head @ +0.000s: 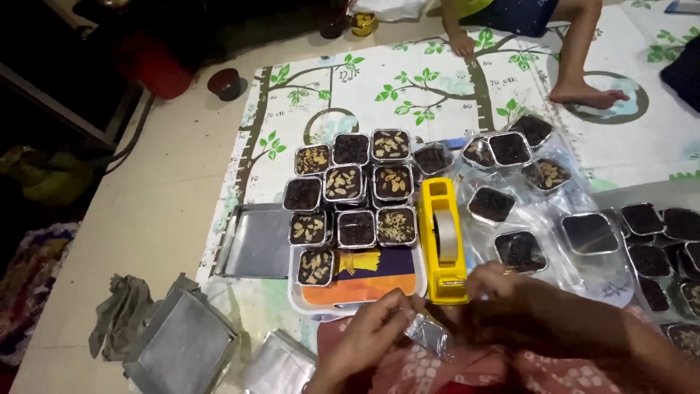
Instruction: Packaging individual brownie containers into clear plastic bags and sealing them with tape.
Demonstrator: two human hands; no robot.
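Both hands, left hand (364, 328) and right hand (503, 292), pinch a small foil-wrapped square cup (426, 334) in their fingers; a slackened grip risks dropping it against the yellow plastic tape dispenser (443, 241).

A home, with work done on the floor

The hands (437, 321) work low over a tiled floor (146, 211), not at a table. Just past them lies a soft play mat (437, 87) with green trees drawn on it. Small foil cups of dark cake (357, 190) sit on the mat, beside a yellow tape holder (445, 241). Far past the hands, a person's bare foot (587, 95) rests on the mat. Metal baking tins (182, 343) lie to the left.
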